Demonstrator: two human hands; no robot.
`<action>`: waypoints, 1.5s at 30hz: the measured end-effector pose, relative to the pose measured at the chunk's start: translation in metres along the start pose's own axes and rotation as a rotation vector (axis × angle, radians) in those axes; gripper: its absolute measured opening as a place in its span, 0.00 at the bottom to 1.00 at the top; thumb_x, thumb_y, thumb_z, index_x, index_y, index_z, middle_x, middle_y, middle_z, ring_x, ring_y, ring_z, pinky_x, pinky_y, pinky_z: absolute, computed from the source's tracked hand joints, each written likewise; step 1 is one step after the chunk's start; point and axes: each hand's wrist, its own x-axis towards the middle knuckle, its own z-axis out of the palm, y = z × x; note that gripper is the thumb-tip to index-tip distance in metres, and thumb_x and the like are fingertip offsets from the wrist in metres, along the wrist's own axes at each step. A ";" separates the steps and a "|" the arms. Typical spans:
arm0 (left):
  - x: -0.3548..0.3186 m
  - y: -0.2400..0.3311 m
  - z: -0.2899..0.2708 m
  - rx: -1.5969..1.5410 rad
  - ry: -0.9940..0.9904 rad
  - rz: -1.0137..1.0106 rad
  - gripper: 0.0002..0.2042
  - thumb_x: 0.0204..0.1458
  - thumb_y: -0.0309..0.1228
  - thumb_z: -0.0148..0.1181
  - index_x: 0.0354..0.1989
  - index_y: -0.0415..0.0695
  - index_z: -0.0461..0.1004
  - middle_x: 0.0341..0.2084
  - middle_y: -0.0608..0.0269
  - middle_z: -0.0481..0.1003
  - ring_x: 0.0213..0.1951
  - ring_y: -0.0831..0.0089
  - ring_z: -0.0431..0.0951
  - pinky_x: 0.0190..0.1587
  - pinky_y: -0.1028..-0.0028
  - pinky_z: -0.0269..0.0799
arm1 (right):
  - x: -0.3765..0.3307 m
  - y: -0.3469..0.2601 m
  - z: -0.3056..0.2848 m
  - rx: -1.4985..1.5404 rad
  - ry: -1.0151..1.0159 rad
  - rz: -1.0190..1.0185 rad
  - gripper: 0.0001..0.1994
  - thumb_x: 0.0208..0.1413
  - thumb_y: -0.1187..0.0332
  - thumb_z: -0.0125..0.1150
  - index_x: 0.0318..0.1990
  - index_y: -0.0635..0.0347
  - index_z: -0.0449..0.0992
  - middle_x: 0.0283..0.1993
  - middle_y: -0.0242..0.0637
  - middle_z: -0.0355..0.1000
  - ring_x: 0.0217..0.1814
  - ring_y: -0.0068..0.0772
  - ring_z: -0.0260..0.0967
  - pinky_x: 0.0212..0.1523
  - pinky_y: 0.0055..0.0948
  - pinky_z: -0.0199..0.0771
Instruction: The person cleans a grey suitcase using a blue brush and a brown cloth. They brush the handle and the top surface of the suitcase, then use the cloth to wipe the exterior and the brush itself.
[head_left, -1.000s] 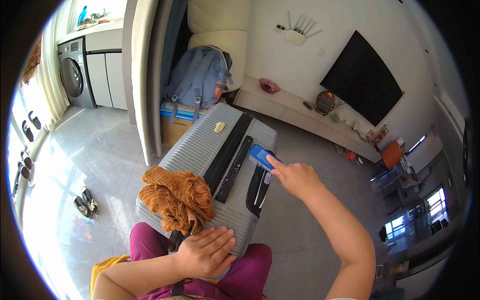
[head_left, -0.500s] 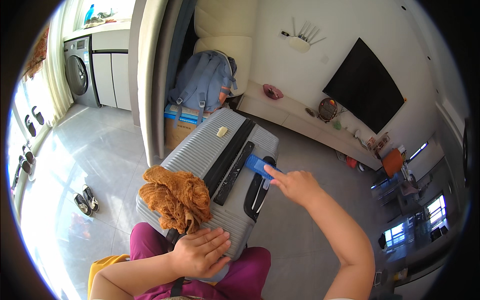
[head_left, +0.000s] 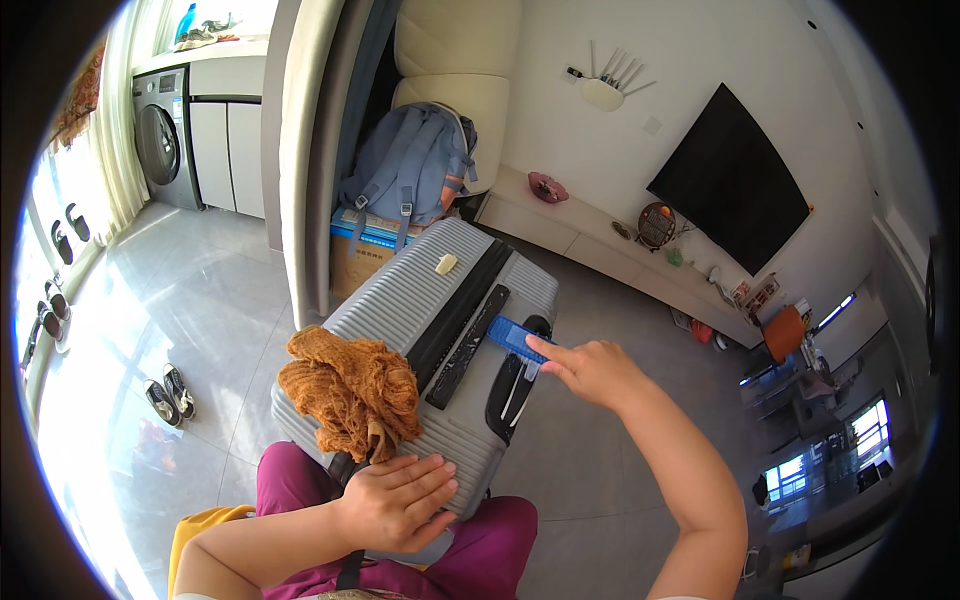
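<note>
Watching head view: suitcase [head_left: 395, 290] mid-frame | right hand [head_left: 597, 372] closed around blue brush [head_left: 508, 336] at suitcase's 3 o'clock | left hand [head_left: 402, 502] flat, gripping nothing, at 6 o'clock | I'd brace there, keeping brush level, strokes short.

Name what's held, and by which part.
The right hand holds the blue brush by its right end; the left hand, flat on the suitcase, holds nothing.
</note>
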 end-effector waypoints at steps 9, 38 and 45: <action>0.003 0.001 0.001 -0.002 0.005 0.004 0.15 0.40 0.34 0.67 0.37 0.41 0.80 0.39 0.56 0.81 0.43 0.63 0.82 0.46 0.68 0.77 | 0.001 0.009 0.016 0.056 0.137 -0.074 0.21 0.63 0.48 0.49 0.63 0.26 0.65 0.24 0.46 0.75 0.24 0.54 0.73 0.25 0.48 0.73; -0.002 -0.001 -0.001 -0.015 0.012 0.006 0.14 0.42 0.34 0.66 0.37 0.41 0.80 0.40 0.57 0.81 0.45 0.64 0.82 0.47 0.68 0.76 | -0.002 -0.006 -0.059 -0.085 -0.300 0.144 0.21 0.65 0.52 0.48 0.66 0.31 0.64 0.37 0.51 0.76 0.36 0.55 0.75 0.38 0.47 0.74; -0.001 0.000 0.005 0.000 0.031 0.005 0.14 0.41 0.34 0.66 0.36 0.40 0.80 0.40 0.57 0.81 0.43 0.64 0.82 0.46 0.68 0.77 | 0.030 -0.076 -0.015 1.528 -0.067 0.772 0.32 0.67 0.64 0.46 0.74 0.34 0.40 0.27 0.33 0.65 0.21 0.27 0.65 0.22 0.33 0.72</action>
